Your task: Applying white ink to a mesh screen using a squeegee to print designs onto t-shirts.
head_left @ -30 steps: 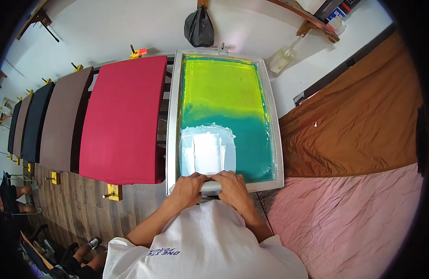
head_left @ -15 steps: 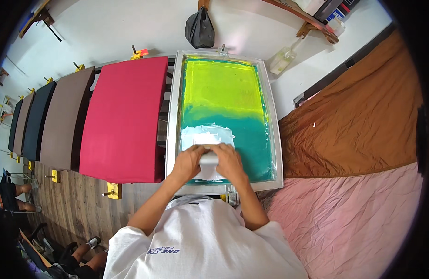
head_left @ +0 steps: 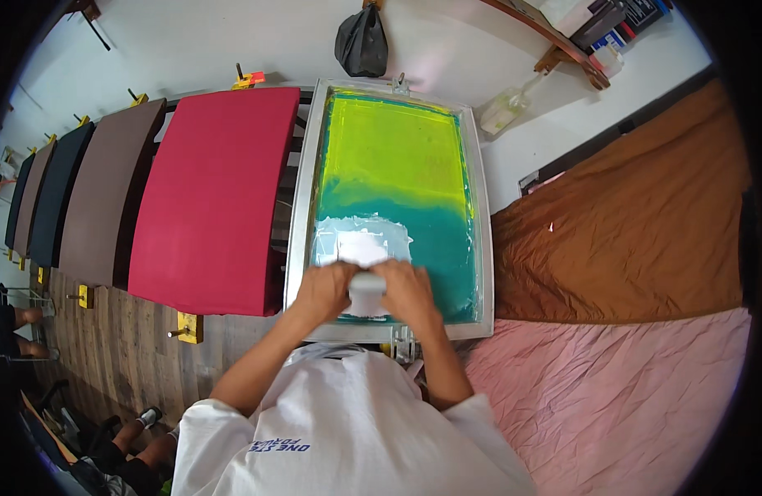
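A screen-printing frame (head_left: 486,248) with a pale metal rim lies in front of me. Its mesh is yellow-green (head_left: 397,145) at the far part and teal (head_left: 443,256) at the near part. White ink (head_left: 397,236) spreads over the near left of the mesh, around a brighter white rectangle (head_left: 360,246). Both hands grip a pale squeegee (head_left: 367,285) on this patch. My left hand (head_left: 325,291) is closed on its left end and my right hand (head_left: 404,291) on its right end. The squeegee's blade edge is hidden.
Left of the frame stands a red fabric-covered board (head_left: 211,198), then several brown and dark boards in a row. Brown cloth (head_left: 621,231) and pink cloth (head_left: 621,388) lie to the right. A black bag (head_left: 362,43) hangs on the wall. Another person's legs (head_left: 137,438) show lower left.
Both hands have drawn the squeegee slightly toward me, and more of the white rectangle shows beyond it. The whole view has shifted a little.
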### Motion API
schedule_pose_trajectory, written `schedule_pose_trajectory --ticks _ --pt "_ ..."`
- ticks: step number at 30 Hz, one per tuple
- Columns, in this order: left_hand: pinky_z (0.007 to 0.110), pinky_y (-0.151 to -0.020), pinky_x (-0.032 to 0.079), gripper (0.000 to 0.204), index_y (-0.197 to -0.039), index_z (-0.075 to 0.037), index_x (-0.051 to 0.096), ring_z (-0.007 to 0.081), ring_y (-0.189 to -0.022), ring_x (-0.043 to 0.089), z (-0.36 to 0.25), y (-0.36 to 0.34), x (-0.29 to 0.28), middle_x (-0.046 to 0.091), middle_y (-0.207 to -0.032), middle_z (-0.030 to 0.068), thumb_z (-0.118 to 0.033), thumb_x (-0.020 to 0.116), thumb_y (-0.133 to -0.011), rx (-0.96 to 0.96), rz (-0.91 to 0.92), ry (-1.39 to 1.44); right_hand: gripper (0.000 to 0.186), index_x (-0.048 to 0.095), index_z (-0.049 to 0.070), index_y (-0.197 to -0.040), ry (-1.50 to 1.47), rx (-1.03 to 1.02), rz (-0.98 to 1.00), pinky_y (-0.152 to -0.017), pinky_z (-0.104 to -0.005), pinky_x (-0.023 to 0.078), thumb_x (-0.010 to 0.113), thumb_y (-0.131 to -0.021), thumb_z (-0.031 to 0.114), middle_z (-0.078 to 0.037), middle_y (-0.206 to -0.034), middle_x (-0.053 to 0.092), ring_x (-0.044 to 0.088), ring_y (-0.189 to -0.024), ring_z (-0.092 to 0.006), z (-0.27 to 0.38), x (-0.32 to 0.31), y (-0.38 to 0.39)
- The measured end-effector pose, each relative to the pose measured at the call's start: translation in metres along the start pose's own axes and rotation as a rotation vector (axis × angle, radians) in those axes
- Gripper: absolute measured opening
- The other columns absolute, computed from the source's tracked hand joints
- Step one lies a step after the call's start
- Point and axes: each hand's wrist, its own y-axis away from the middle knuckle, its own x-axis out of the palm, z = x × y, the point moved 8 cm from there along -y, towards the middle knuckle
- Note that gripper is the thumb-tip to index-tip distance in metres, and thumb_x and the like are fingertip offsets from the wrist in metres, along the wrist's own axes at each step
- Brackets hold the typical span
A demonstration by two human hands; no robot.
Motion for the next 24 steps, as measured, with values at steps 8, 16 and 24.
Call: schedule_pose_trajectory --ticks 8,16,24 --pt "0.045 -0.078 0.054 0.046 -0.108 -0.008 0.068 0.0389 -0.088 0.066 0.017 -0.045 -0.004 0.068 -0.096 0.0187 0.008 0.062 -0.065 -0.019 -0.062 0.015 0.043 0.067 0.009 -0.109 -0.061 0.058 -0.011 -0.083 -0.0472 0.051 0.061 -0.069 -0.006 -0.016 -0.102 0.066 0.061 -0.100 -0.0373 -0.023 -0.004 -0.043" --pt "0.042 -0.082 0.055 0.055 -0.111 -0.003 0.064 0.0350 -0.095 0.066 -0.020 0.046 0.024 0.066 -0.113 0.0180 0.007 0.069 -0.057 0.080 -0.066 0.038 0.053 0.062 0.004 -0.115 -0.137 0.020 -0.103 -0.086 -0.0461 0.048 0.061 -0.064 -0.010 -0.014 -0.112 0.062 0.056 -0.104 -0.0367 0.012 0.016 0.058" --pt "0.045 -0.087 0.052 0.059 -0.123 0.002 0.056 0.0385 -0.104 0.064 -0.028 0.038 0.012 0.062 -0.120 0.0238 0.005 0.065 -0.064 -0.004 0.062 -0.003 0.048 0.064 0.002 -0.112 -0.108 -0.027 -0.128 -0.088 -0.0444 0.047 0.061 -0.065 -0.010 -0.013 -0.119 0.060 0.055 -0.112 -0.0337 0.024 0.000 0.048"
